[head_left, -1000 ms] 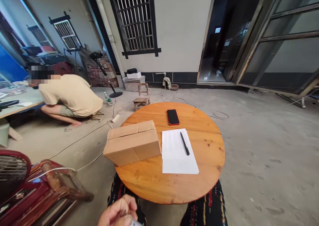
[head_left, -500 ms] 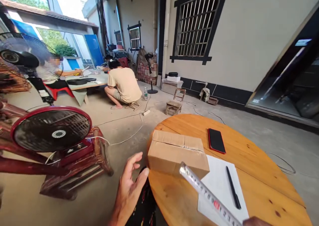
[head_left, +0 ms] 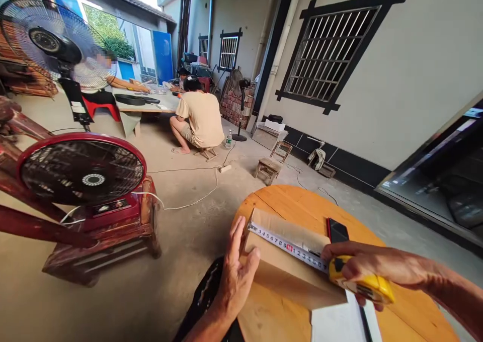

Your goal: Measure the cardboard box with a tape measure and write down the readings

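Note:
A brown cardboard box (head_left: 287,274) sits on the round wooden table. Along its top lies the extended blade (head_left: 277,241) of a tape measure, the free end at the box's left edge. My right hand (head_left: 377,264) grips the yellow tape measure case (head_left: 372,284) at the box's right end. At the left end is my left hand (head_left: 236,276), its fingers stretched out and its thumb apart, against the box. White paper (head_left: 328,324) and a black pen (head_left: 365,324) lie partly hidden beneath my right hand and the box.
A phone (head_left: 337,230) lies on the wooden table (head_left: 271,196) behind the box. At left, a red fan (head_left: 81,173) stands on a wooden chair. Beyond are a small chair (head_left: 272,163), floor cables, a standing fan and people at another table (head_left: 151,105).
My right hand has brought the tape measure left and forward, laying its blade along the box top. My left hand has moved right to the box's left end. The view has tilted.

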A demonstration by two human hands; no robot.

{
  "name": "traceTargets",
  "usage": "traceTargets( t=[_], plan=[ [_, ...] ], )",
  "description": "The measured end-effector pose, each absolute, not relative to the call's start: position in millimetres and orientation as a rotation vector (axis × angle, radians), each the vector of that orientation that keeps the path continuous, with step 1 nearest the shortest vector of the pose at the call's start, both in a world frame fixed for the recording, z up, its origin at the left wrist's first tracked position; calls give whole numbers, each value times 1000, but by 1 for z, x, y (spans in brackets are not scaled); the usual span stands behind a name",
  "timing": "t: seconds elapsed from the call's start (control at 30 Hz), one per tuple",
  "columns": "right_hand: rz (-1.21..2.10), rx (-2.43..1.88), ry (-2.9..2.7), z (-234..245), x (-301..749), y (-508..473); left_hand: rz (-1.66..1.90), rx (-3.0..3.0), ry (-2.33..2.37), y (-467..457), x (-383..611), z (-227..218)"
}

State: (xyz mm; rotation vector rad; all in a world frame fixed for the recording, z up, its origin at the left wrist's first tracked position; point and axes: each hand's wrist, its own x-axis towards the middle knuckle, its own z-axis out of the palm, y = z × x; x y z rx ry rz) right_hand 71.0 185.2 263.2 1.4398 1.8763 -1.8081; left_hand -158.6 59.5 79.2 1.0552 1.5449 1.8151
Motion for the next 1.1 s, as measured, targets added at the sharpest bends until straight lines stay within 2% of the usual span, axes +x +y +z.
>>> traceTargets(
  t=[0.17, 0.43, 0.73, 0.9, 1.0, 1.1],
  plan=[
    [-1751, 1439, 1899, 270, 61, 188, 1853, 1153, 1618, 63, -156, 83],
    [-1748, 1400, 2042, 276, 105, 191, 1801, 1106, 1684, 61, -156, 80],
    [-1694, 1286, 1963, 246, 125, 212, 1789, 1172, 1818, 61, -156, 79],
    [-1670, 1371, 2069, 256, 134, 201, 1844, 1182, 1794, 63, -153, 74],
    [-1863, 1469, 2109, 253, 145, 164, 1840, 1256, 1705, 60, -159, 70],
    [-2279, 1466, 2010, 223, 144, 112, 1744, 1474, 1595, 55, -170, 69]
  ],
)
